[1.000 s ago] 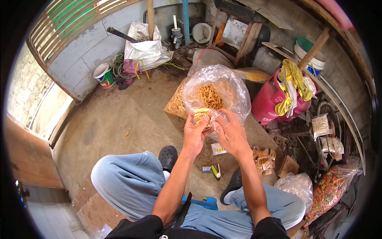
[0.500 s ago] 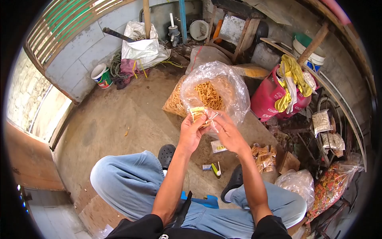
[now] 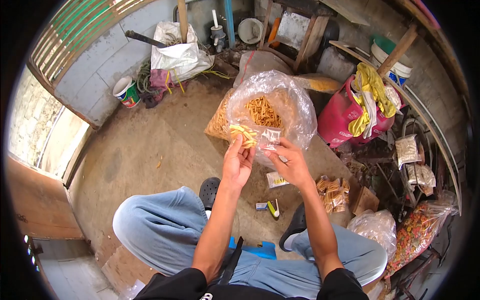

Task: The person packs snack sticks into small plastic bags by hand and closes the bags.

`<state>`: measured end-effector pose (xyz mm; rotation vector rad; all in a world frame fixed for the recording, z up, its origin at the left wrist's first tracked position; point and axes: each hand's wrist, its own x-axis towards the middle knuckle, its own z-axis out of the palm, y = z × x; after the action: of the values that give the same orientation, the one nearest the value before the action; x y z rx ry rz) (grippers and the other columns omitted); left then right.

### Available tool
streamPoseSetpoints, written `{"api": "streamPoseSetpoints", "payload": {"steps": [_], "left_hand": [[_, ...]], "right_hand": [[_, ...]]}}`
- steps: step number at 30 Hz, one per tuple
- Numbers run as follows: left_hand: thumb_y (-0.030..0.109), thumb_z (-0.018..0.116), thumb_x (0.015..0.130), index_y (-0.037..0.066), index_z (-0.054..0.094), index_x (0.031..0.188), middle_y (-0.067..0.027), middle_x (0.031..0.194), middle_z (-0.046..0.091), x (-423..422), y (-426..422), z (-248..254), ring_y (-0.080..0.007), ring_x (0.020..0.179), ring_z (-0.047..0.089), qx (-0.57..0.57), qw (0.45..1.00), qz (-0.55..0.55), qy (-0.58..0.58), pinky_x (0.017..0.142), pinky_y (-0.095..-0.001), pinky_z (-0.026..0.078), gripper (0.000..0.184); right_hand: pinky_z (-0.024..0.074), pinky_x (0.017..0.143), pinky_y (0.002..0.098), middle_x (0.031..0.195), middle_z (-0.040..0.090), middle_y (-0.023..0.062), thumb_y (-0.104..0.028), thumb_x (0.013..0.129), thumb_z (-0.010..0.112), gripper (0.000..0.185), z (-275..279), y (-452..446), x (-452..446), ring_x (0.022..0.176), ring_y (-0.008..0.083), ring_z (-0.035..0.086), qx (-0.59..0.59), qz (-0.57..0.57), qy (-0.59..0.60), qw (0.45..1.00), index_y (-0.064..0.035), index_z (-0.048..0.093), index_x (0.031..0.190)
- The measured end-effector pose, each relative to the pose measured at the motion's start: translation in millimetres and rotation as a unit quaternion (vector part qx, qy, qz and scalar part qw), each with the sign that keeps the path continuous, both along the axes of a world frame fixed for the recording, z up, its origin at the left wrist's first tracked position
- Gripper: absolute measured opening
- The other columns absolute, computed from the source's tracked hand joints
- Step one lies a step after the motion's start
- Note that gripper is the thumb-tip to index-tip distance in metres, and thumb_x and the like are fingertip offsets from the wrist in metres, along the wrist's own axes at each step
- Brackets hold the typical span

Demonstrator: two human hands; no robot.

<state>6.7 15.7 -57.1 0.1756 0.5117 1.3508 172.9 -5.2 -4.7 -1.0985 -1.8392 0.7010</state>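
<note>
Yellow-brown stick snacks (image 3: 243,136) are bunched in my left hand (image 3: 238,165), its thumb lying across them. My right hand (image 3: 290,164) pinches a small clear plastic bag (image 3: 271,137) with white print, close beside the bunch. Both hands are over the near rim of a large clear plastic sack (image 3: 296,102), which stands open. Inside it lies a heap of the same sticks (image 3: 262,111). Below my hands on the floor are a stack of small clear bags (image 3: 276,179), a green stapler (image 3: 273,209) and a small blue-and-white box (image 3: 261,206).
Filled snack packets (image 3: 332,194) lie right of my right foot. Further right are a clear plastic bundle (image 3: 374,231) and a bag of colourful pieces (image 3: 417,237). A pink drum (image 3: 336,116) draped with yellow cloth stands behind. A paint bucket (image 3: 126,92) is at the left wall.
My hands have moved slightly apart. The sticks now show loosely bunched in my left hand, and the small bag shows separately at my right fingers.
</note>
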Motion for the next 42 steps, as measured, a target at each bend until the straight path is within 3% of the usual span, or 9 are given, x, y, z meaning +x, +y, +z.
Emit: {"api": "streamPoseSetpoints", "payload": {"steps": [4, 6, 10, 12, 20, 28, 31, 37, 42], "left_hand": [[0.022, 0.062, 0.091, 0.006, 0.060, 0.105, -0.0055, 0.102, 0.066, 0, 3, -14, -0.0153, 0.095, 0.064, -0.068, 0.995, 0.020, -0.068, 0.086, -0.0315, 0.055, 0.022], [0.022, 0.062, 0.091, 0.006, 0.060, 0.105, -0.0060, 0.101, 0.066, -5, 8, -26, -0.0159, 0.094, 0.064, -0.071, 0.994, 0.030, -0.082, 0.085, -0.0310, 0.056, 0.021], [0.020, 0.062, 0.090, 0.006, 0.062, 0.102, -0.0069, 0.097, 0.067, -12, 12, -30, -0.0173, 0.091, 0.065, -0.095, 0.987, 0.046, -0.120, 0.081, -0.0302, 0.058, 0.018], [0.019, 0.062, 0.090, 0.006, 0.062, 0.099, -0.0069, 0.095, 0.067, -14, 14, -34, -0.0179, 0.088, 0.066, -0.110, 0.985, 0.046, -0.125, 0.077, -0.0298, 0.059, 0.016], [0.015, 0.059, 0.092, 0.004, 0.059, 0.103, -0.0066, 0.096, 0.065, -12, 17, -47, -0.0171, 0.086, 0.065, -0.091, 0.982, 0.041, -0.163, 0.074, -0.0277, 0.059, 0.016], [0.018, 0.062, 0.091, 0.006, 0.060, 0.110, -0.0024, 0.101, 0.064, -1, 23, -53, -0.0123, 0.087, 0.063, -0.104, 0.984, 0.016, -0.142, 0.075, -0.0229, 0.057, 0.023], [0.018, 0.063, 0.090, 0.006, 0.060, 0.108, -0.0021, 0.101, 0.064, 0, 26, -56, -0.0120, 0.088, 0.063, -0.109, 0.984, 0.012, -0.141, 0.076, -0.0232, 0.056, 0.022], [0.020, 0.063, 0.090, 0.008, 0.061, 0.107, -0.0027, 0.101, 0.065, 4, 23, -48, -0.0124, 0.089, 0.063, -0.117, 0.988, 0.023, -0.096, 0.078, -0.0248, 0.057, 0.020], [0.022, 0.063, 0.090, 0.009, 0.061, 0.106, -0.0019, 0.102, 0.065, 5, 19, -39, -0.0131, 0.093, 0.063, -0.118, 0.988, 0.033, -0.089, 0.082, -0.0261, 0.056, 0.021]], "right_hand": [[0.0481, 0.077, 0.0309, 0.097, 0.065, 0.0125, -0.013, 0.085, 0.067, 0.019, -12, 6, 6, 0.090, 0.0236, 0.062, 0.005, 0.029, 0.032, 0.999, -0.0017, 0.068, 0.101], [0.0483, 0.077, 0.0305, 0.093, 0.067, 0.0116, -0.014, 0.087, 0.063, 0.020, -21, 17, 14, 0.086, 0.0227, 0.063, -0.069, -0.107, 0.142, 0.982, -0.0010, 0.068, 0.101], [0.0498, 0.072, 0.0286, 0.089, 0.066, 0.0045, -0.016, 0.091, 0.057, 0.022, -72, 59, 46, 0.082, 0.0121, 0.061, -0.117, -0.215, 0.122, 0.962, -0.0018, 0.067, 0.105], [0.0497, 0.078, 0.0317, 0.093, 0.069, 0.0150, -0.011, 0.086, 0.057, 0.024, -112, 80, 60, 0.086, 0.0245, 0.066, -0.159, -0.241, 0.035, 0.957, -0.0008, 0.065, 0.106], [0.0494, 0.082, 0.0414, 0.097, 0.066, 0.0207, -0.005, 0.081, 0.051, 0.030, -209, 135, 54, 0.092, 0.0362, 0.064, -0.165, -0.196, -0.143, 0.956, -0.0044, 0.064, 0.108], [0.0504, 0.080, 0.0457, 0.105, 0.064, 0.0205, -0.005, 0.080, 0.048, 0.033, -214, 165, 40, 0.095, 0.0378, 0.062, -0.224, -0.215, -0.235, 0.921, -0.0072, 0.062, 0.110], [0.0511, 0.079, 0.0456, 0.102, 0.065, 0.0188, -0.005, 0.080, 0.048, 0.031, -229, 176, 49, 0.094, 0.0372, 0.063, -0.165, -0.117, -0.372, 0.906, -0.0076, 0.064, 0.107], [0.0510, 0.078, 0.0417, 0.095, 0.066, 0.0154, -0.007, 0.080, 0.051, 0.022, -196, 158, 50, 0.090, 0.0346, 0.064, -0.156, -0.173, -0.340, 0.911, -0.0069, 0.068, 0.094], [0.0493, 0.072, 0.0355, 0.091, 0.068, 0.0125, -0.009, 0.080, 0.064, 0.015, -145, 125, 58, 0.077, 0.0267, 0.064, -0.079, -0.251, -0.110, 0.958, -0.0030, 0.069, 0.093]]}}
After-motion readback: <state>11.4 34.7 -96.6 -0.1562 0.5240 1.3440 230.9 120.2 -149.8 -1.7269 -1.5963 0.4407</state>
